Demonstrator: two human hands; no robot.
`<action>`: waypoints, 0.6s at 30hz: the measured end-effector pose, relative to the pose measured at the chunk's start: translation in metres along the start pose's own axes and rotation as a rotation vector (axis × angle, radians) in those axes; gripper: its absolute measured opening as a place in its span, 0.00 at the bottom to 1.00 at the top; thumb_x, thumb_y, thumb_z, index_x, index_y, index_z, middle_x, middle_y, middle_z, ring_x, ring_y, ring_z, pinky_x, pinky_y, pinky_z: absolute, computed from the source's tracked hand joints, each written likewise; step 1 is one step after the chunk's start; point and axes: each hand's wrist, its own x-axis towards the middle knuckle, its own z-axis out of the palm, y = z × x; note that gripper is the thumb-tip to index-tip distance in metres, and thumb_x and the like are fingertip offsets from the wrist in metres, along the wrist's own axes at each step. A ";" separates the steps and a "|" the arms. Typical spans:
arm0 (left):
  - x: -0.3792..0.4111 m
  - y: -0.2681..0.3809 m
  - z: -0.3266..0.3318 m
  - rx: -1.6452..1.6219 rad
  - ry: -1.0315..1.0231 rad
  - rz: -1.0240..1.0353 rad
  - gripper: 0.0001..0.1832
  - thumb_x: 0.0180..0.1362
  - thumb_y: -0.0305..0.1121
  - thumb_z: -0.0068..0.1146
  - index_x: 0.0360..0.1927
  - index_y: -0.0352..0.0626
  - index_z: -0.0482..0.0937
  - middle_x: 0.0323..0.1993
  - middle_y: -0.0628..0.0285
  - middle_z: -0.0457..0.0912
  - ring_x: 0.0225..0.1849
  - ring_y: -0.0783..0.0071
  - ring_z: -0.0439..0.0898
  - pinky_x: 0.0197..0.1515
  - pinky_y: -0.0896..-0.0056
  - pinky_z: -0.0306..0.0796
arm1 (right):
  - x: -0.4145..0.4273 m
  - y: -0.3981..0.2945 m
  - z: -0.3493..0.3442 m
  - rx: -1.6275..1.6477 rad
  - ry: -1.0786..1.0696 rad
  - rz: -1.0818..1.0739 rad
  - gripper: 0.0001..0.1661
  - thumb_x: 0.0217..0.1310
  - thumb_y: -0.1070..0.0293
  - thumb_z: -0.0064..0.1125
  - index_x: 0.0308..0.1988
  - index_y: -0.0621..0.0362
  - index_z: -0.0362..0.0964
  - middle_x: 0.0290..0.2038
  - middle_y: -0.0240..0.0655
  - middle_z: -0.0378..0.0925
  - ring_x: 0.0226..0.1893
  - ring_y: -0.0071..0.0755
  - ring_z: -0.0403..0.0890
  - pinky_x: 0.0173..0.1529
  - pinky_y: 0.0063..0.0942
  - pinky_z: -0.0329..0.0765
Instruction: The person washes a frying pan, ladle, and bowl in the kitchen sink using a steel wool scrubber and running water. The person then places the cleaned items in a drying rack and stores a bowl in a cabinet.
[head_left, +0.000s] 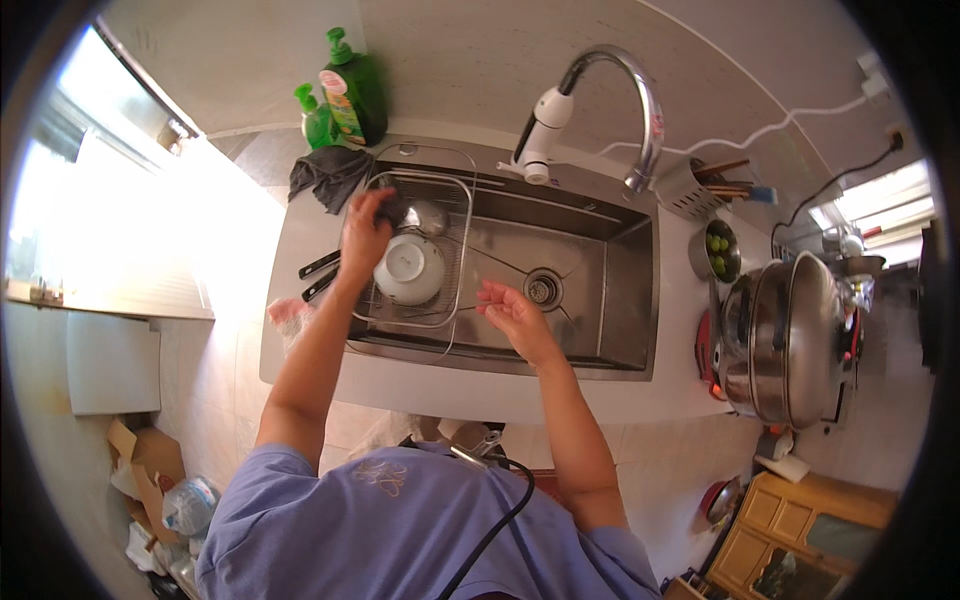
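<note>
My left hand (366, 229) is at the left side of a wire dish rack (463, 259) over the sink. Its fingers are against or just above a dark, blurred object (390, 206); whether they grip it is unclear. A shiny metal bowl (427, 217) lies beside that object. Nearer to me, a white bowl (409, 270) rests upside down in the rack. Over the basin of the stainless steel sink (577, 330), my right hand (517, 319) hovers with nothing in it, its fingers a little curled and apart, left of the drain strainer (542, 289).
A chrome and white faucet (547, 124) arches behind the sink. Green pump bottles (360, 97) and a dark cloth (330, 174) stand at back left. Two black handles (319, 276) jut out left of the rack. At right are a utensil holder (686, 191), a pot of green fruit (716, 251) and large steel pans (810, 337).
</note>
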 end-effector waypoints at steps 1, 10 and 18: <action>0.011 -0.015 0.002 0.071 0.041 0.117 0.26 0.39 0.18 0.43 0.47 0.45 0.71 0.45 0.51 0.70 0.48 0.54 0.68 0.51 0.63 0.63 | -0.007 0.005 -0.006 -0.039 0.013 0.010 0.22 0.56 0.71 0.50 0.52 0.55 0.62 0.46 0.35 0.68 0.43 0.24 0.71 0.45 0.22 0.69; -0.010 0.011 0.013 -0.055 -0.553 -0.109 0.25 0.49 0.33 0.53 0.54 0.42 0.66 0.55 0.54 0.65 0.56 0.61 0.64 0.55 0.68 0.59 | -0.122 -0.127 -0.031 -0.122 -0.133 -0.349 0.26 0.55 0.66 0.52 0.54 0.56 0.60 0.48 0.36 0.68 0.46 0.36 0.72 0.47 0.32 0.70; -0.064 0.099 0.088 -0.299 -1.311 0.062 0.27 0.54 0.44 0.49 0.55 0.41 0.64 0.52 0.62 0.68 0.51 0.73 0.68 0.52 0.69 0.61 | -0.110 -0.025 -0.064 -0.846 0.332 0.089 0.26 0.56 0.56 0.47 0.52 0.55 0.62 0.52 0.43 0.64 0.53 0.42 0.66 0.54 0.37 0.62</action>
